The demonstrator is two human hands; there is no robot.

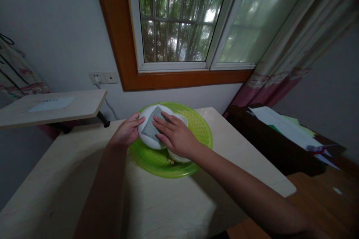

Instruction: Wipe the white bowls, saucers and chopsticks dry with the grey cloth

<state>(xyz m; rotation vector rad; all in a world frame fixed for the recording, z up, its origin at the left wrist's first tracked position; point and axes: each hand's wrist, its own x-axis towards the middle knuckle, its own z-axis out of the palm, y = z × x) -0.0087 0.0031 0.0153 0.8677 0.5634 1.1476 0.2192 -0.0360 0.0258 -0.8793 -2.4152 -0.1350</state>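
Observation:
My left hand [127, 130] is closed on the left edge of a white round dish [150, 145], thumb on the near face. The dish is tilted up over a green plastic basin [159, 168]. Against its face lies a folded grey cloth [153, 124]. My right hand [178, 134] rests on that cloth with its fingers stretched out and flat, pressing it to the dish. Behind and below the right hand, another white bowl [181, 118] sits in the basin, partly covered. A small pale object [171, 161] shows under it, too small to name.
The basin stands on a light wooden table [168, 205] near the wall. A raised shelf [92, 102] with a paper on it is at the left, by a wall socket [97, 78] with a plugged cord. To the right, a dark cabinet [260, 142] holds papers [283, 125].

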